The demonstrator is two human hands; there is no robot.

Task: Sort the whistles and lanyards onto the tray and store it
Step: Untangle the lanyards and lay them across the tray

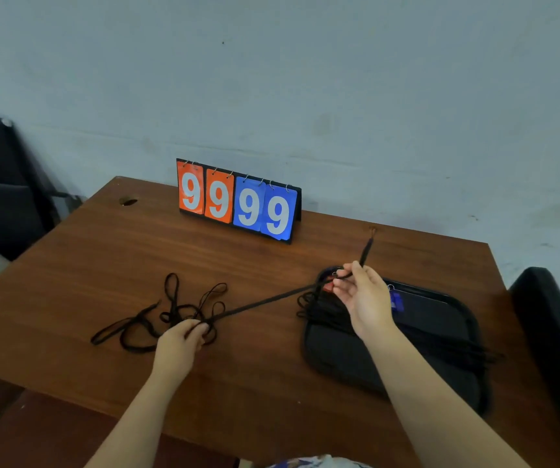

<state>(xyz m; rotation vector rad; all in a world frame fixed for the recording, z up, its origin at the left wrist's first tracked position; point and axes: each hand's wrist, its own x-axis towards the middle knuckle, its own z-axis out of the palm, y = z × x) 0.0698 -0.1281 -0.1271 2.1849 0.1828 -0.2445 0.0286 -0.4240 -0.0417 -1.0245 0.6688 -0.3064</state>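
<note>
Your left hand (179,339) is curled round 1 black lanyard (265,301) where it leaves the tangle of lanyards (170,312), well to the left of the black tray (336,359). Your right hand (361,295) pinches the same lanyard's other end by its ring, just over the tray's far left corner, so the cord runs taut between them. Pull harder and you may cinch the tangle into a knot or drag the whole heap toward the tray. A red whistle (328,286) sits right by your fingertips; I cannot tell whether it is clipped on, so a jerk could flick it off the tray. The lanyards already on the tray (326,314) loop over its left edge, and the taut cord or your forearm could sweep them off
</note>
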